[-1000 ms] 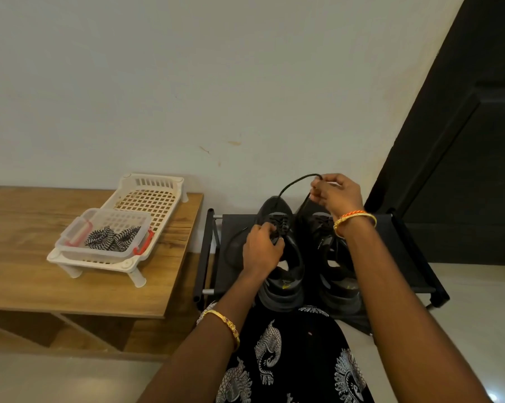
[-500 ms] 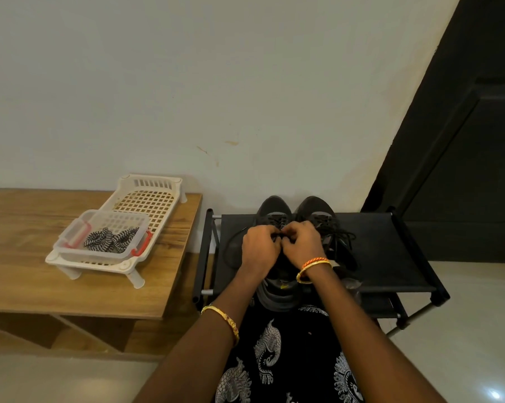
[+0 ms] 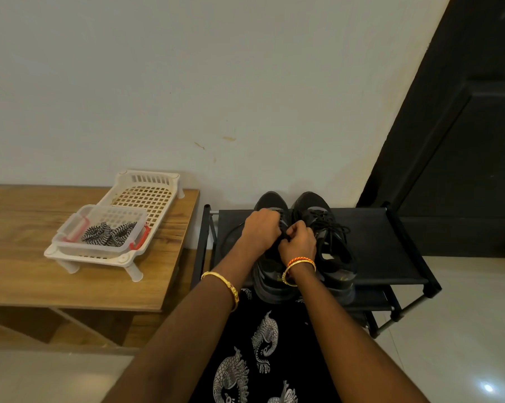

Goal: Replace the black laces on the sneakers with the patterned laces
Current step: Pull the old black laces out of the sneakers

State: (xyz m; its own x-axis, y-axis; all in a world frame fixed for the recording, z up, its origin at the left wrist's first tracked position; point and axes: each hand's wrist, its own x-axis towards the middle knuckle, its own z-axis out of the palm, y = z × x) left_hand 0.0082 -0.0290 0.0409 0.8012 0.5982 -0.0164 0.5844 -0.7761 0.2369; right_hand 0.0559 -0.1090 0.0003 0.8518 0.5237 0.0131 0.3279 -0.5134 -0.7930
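Two black sneakers stand side by side on a black shoe rack (image 3: 390,245), toes toward the wall. Over the left sneaker (image 3: 270,203) my left hand (image 3: 261,232) lies curled on the lacing and my right hand (image 3: 299,242) pinches its black lace (image 3: 231,231), which loops out to the left of the shoe. The right sneaker (image 3: 318,210) keeps its black laces, loose on top. Black-and-white patterned laces (image 3: 109,234) lie bundled in a clear plastic box (image 3: 100,228) on the wooden table.
The clear box sits in a white lattice tray (image 3: 146,196) on a low wooden table (image 3: 42,274) left of the rack. A white wall is behind, a dark door (image 3: 463,141) at right. A tiled floor spreads right of the rack.
A second ago my right hand held the black lace pulled up high above the right sneaker. It came down to the left sneaker's lacing, beside my left hand, and stays there.
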